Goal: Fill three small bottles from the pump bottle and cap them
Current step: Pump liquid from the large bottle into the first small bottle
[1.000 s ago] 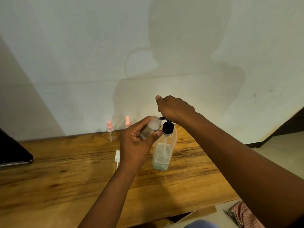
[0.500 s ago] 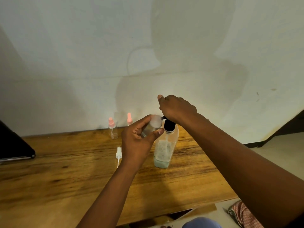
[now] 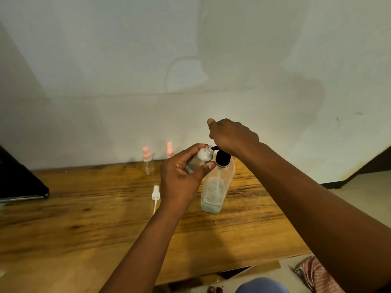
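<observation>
Left hand [image 3: 179, 182] gripping small bottle [image 3: 198, 159], right hand [image 3: 232, 136] pressing pump bottle [image 3: 218, 187], wooden table [image 3: 84, 218], pale wall [image 3: 105, 60]

The left hand [image 3: 179, 178] is raised with fingers and thumb curled in a grip — the right hand [image 3: 231, 135] arches above it, knuckles up.

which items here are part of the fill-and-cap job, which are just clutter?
In play:
pump bottle, right hand on its pump
small bottle held at the spout by left hand
loose white sprayer cap on the table
two pink-capped bottles by the wall

Lying about:
dark flat object, left edge
checked cloth, lower right
</observation>
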